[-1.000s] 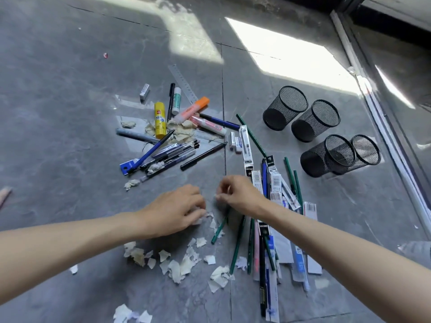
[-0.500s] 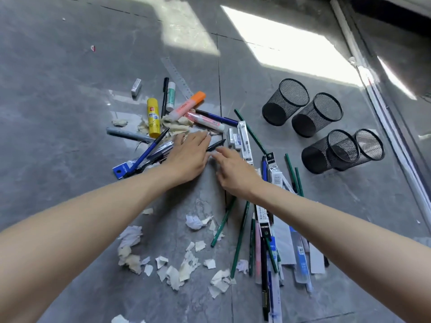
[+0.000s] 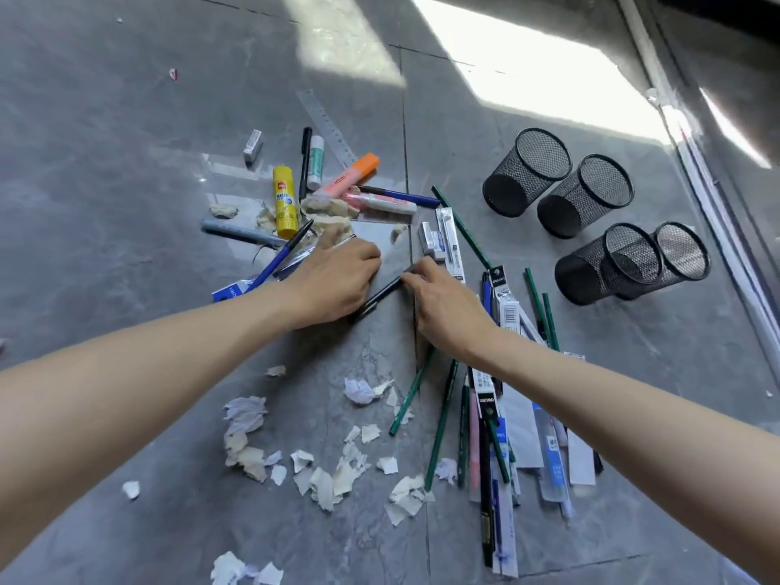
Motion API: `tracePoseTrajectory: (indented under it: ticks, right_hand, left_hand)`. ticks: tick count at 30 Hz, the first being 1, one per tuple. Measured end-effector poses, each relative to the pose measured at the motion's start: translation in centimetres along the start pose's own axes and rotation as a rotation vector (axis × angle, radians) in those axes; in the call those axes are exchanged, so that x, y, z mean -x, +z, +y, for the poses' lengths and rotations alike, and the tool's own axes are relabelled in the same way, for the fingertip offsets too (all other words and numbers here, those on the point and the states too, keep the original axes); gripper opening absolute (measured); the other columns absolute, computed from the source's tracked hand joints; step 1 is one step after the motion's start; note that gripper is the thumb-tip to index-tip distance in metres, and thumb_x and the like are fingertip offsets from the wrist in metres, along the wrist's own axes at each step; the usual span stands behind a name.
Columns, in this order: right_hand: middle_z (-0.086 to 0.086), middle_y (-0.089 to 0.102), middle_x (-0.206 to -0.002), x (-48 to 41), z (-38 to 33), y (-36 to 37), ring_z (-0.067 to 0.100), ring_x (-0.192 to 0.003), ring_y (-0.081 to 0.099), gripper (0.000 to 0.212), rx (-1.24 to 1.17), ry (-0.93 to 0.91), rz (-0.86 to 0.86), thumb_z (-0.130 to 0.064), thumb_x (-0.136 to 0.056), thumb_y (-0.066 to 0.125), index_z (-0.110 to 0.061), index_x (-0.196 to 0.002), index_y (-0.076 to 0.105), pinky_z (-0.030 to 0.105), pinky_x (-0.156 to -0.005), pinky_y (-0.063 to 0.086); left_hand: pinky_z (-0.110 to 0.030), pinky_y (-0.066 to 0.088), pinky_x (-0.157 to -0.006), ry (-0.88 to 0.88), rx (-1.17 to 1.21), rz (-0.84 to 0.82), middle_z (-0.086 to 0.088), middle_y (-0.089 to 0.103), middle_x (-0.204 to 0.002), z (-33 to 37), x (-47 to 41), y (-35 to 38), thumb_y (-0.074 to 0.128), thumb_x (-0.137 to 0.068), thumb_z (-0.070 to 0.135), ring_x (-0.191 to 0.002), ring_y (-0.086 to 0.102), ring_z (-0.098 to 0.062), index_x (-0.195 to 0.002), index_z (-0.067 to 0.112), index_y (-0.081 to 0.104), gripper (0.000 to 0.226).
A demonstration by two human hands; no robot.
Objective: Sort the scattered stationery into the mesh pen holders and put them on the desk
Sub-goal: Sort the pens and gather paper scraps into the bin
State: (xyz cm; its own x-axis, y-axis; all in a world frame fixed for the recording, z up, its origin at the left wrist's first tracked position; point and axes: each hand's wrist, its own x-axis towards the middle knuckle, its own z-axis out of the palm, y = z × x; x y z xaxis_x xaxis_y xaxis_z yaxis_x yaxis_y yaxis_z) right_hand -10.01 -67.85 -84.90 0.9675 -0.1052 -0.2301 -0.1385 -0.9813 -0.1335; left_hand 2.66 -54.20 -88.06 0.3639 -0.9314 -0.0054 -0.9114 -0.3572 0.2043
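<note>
Grey tiled floor [image 3: 105, 268]: four mesh pen holders [image 3: 521, 179] far right; pens [image 3: 276, 263], pencils [image 3: 441, 420] centre; torn paper scraps [image 3: 325, 483] near.

Torn white and beige paper scraps [image 3: 323, 487] litter the grey marbled tile floor [image 3: 105, 120]. A pale metal sliding-door track [image 3: 713, 196] borders its right edge, beside sunlit patches [image 3: 548, 78].

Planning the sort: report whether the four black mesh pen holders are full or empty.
Empty. The four black mesh pen holders show only bare mesh through their open rims; nothing stands inside.
</note>
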Motion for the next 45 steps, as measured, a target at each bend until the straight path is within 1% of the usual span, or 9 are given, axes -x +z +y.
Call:
tracePoseTrajectory:
  ticks: [4,9,14,24,30,32,38,41,45]
  right_hand:
    - [0.011,0.037,-0.137,2.0,0.1,-0.5,0.032,-0.116,0.045,0.046,-0.028,0.016,-0.038,0.002,-0.085,0.039,-0.006,-0.13,0.043,0.038,-0.072,0.042]
    - [0.01,0.016,-0.156,1.5,-0.8,-1.1,0.03,-0.123,0.04,0.061,0.108,-0.105,-0.135,0.003,-0.079,0.046,-0.01,-0.139,0.038,0.04,-0.09,0.046]
    - [0.011,0.045,-0.135,0.2,-0.5,-0.9,0.03,-0.108,0.048,0.043,0.104,-0.144,-0.122,0.002,-0.077,0.042,-0.002,-0.118,0.055,0.043,-0.086,0.045]
    - [0.01,0.05,-0.114,0.5,-0.7,-1.7,0.029,-0.093,0.054,0.02,0.165,-0.222,-0.116,0.001,-0.083,0.042,0.001,-0.09,0.061,0.036,-0.066,0.04]
    - [0.011,0.049,-0.115,2.0,-0.8,-2.1,0.025,-0.087,0.054,0.022,0.221,-0.201,-0.131,-0.002,-0.085,0.043,-0.002,-0.092,0.064,0.036,-0.09,0.041]
    - [0.011,0.05,-0.107,2.6,-0.7,-2.1,0.024,-0.081,0.049,0.023,0.252,-0.144,-0.132,0.0,-0.085,0.042,-0.001,-0.09,0.064,0.031,-0.082,0.037]
    - [0.011,0.054,-0.1,4.7,-1.2,-0.9,0.03,-0.09,0.055,0.016,0.085,0.107,-0.034,-0.017,-0.093,0.042,-0.006,-0.1,0.052,0.033,-0.064,0.038]
    - [0.012,0.06,-0.095,5.7,-1.7,0.6,0.031,-0.087,0.058,0.026,-0.185,0.289,-0.198,-0.033,-0.092,0.05,-0.012,-0.106,0.043,0.036,-0.069,0.043]
    - [0.011,0.062,-0.095,6.5,-1.5,1.9,0.029,-0.09,0.058,0.017,-0.339,0.394,-0.275,-0.023,-0.084,0.059,-0.016,-0.087,0.043,0.031,-0.068,0.04]
  left_hand:
    - [-0.039,0.019,-0.093,0.008,-0.067,0.006,-0.003,0.057,-0.11,0.2,0.7,-0.3,0.007,-0.081,0.028,-0.106,0.05,-0.022,-0.103,0.015,0.06,0.059]
    - [-0.044,0.027,-0.103,-0.13,0.069,-0.09,-0.009,0.034,-0.145,1.7,-2.3,-0.5,0.037,-0.096,0.026,-0.13,0.033,-0.027,-0.132,0.018,0.042,0.037]
    - [-0.051,0.0,-0.114,-0.228,0.068,-0.218,-0.007,0.003,-0.158,2.4,-4.9,-0.1,0.045,-0.092,0.021,-0.145,0.004,-0.024,-0.145,0.021,0.025,0.057]
    - [-0.037,0.024,-0.096,-0.021,-0.012,-0.082,-0.008,0.048,-0.131,2.0,-3.2,-0.1,0.035,-0.087,0.013,-0.12,0.043,-0.026,-0.118,0.009,0.052,0.035]
    - [-0.043,-0.015,-0.109,0.003,-0.07,-0.096,-0.006,0.048,-0.137,3.0,5.5,-0.6,0.028,-0.08,0.011,-0.134,0.037,-0.019,-0.131,0.009,0.05,0.056]
    - [-0.044,-0.011,-0.112,-0.006,-0.019,-0.168,-0.004,0.034,-0.15,4.1,8.7,-0.1,0.037,-0.082,0.006,-0.139,0.03,-0.017,-0.142,0.011,0.038,0.061]
    - [-0.042,0.038,-0.101,0.144,0.143,-0.109,-0.004,0.056,-0.13,6.8,12.8,1.8,0.035,-0.083,0.016,-0.118,0.055,-0.018,-0.129,0.015,0.047,0.048]
    - [-0.04,0.033,-0.108,0.152,0.209,-0.123,-0.005,0.036,-0.148,7.9,11.5,2.5,0.024,-0.097,0.033,-0.136,0.034,-0.021,-0.142,0.014,0.035,0.05]
    - [-0.042,0.011,-0.118,0.194,0.155,-0.204,0.002,0.017,-0.157,8.5,11.5,3.4,0.013,-0.099,0.042,-0.145,0.012,-0.015,-0.149,0.016,0.024,0.058]
